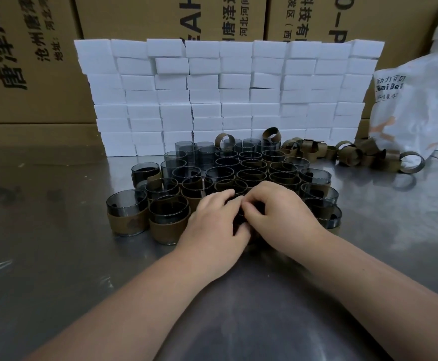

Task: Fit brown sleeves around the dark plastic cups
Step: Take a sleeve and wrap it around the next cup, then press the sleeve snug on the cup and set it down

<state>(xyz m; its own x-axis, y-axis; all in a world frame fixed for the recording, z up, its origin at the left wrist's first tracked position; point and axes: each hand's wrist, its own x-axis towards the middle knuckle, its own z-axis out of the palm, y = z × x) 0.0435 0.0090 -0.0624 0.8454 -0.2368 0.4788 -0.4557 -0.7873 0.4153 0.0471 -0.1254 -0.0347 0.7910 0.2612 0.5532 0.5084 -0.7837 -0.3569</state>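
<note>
Fingers [225, 198] of yr left hand [212, 225] & right hand [283, 214] pinch a dark cup [239, 217]: prob. light, slick, thin-walled; hold near base.

**A:** The left hand [212, 220] and the right hand [283, 212] cover nearly all of one cup [239, 218]. Only a dark sliver shows between them.

**B:** Whether it is wrapped in brown, nobody can tell. Behind, the cardboard boxes [30, 61] run off the top edge, their print cut short.

**A:** And the white bag [415, 105] slips past the right edge, its small lettering too blurred to read.
</note>
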